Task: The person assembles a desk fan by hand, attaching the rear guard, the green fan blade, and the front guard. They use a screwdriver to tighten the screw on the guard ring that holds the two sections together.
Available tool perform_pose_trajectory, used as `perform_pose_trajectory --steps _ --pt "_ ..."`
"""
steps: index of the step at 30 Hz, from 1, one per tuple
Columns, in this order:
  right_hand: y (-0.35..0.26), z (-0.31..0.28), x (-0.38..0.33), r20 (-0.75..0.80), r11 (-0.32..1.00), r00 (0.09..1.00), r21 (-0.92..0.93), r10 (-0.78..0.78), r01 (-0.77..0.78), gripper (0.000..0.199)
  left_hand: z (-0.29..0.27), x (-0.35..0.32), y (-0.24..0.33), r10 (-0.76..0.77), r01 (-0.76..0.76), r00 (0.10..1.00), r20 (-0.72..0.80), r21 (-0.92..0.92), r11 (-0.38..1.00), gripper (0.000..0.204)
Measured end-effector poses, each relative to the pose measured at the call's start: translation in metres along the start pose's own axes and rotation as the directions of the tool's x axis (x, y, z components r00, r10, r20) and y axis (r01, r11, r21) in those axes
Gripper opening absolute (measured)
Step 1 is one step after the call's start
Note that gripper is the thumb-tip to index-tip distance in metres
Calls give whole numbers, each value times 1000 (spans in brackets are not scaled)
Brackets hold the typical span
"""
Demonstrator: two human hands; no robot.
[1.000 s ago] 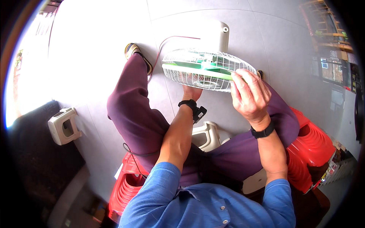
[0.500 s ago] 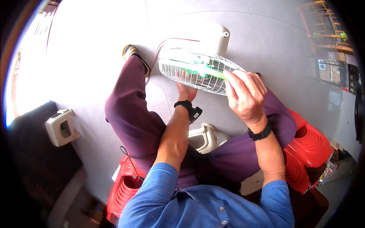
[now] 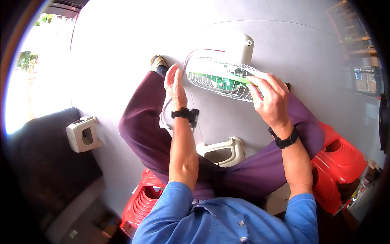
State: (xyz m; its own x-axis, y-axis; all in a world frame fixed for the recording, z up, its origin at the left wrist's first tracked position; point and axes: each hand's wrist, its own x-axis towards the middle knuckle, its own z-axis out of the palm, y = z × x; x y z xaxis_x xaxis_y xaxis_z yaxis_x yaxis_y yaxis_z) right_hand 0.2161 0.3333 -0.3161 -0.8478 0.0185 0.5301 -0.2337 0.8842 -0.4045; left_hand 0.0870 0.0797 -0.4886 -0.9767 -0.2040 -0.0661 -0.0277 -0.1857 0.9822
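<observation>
A fan with a white wire cage (image 3: pixel 211 86) sits on the floor between my legs. Green parts (image 3: pixel 226 83) show inside, and a light green rim strip (image 3: pixel 233 77) runs along the cage's upper side. My right hand (image 3: pixel 274 97) has its fingers and thumb closed on the right end of that strip. Off the cage's left side, my left hand (image 3: pixel 175 86) is raised with fingers stretched out and nothing in it. A pale housing (image 3: pixel 246 51) of the fan lies beyond the cage, partly lost in glare.
A thin reddish cord (image 3: pixel 203 50) curves from the fan past my left hand. One beige stool (image 3: pixel 223 152) stands between my knees, another beige stool (image 3: pixel 83 134) at the left. Red stools (image 3: pixel 341 156) are at my right, and a red stool (image 3: pixel 143 199) at my left.
My left hand has come out from the near underside of the cage and moved left, away from it. The right hand keeps its grip on the strip. The whole view has shifted slightly.
</observation>
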Motion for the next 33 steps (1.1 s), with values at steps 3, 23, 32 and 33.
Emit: perform_pose_trajectory --steps 3,23,32,33 --pt "-1 -2 -2 -20 1000 1000 3 14 -14 18 11 5 78 69 -212 862 502 233 949 35" --pt "13 -1 -11 -49 996 999 87 9 -5 15 17 -5 115 258 -874 442 859 347 339 22" --pt "14 -4 -8 14 997 1000 75 -11 10 16 20 -16 107 338 -906 421 842 372 201 18" --pt "15 -4 -8 12 997 1000 80 -17 16 16 20 -17 107 352 -911 410 841 364 193 18"
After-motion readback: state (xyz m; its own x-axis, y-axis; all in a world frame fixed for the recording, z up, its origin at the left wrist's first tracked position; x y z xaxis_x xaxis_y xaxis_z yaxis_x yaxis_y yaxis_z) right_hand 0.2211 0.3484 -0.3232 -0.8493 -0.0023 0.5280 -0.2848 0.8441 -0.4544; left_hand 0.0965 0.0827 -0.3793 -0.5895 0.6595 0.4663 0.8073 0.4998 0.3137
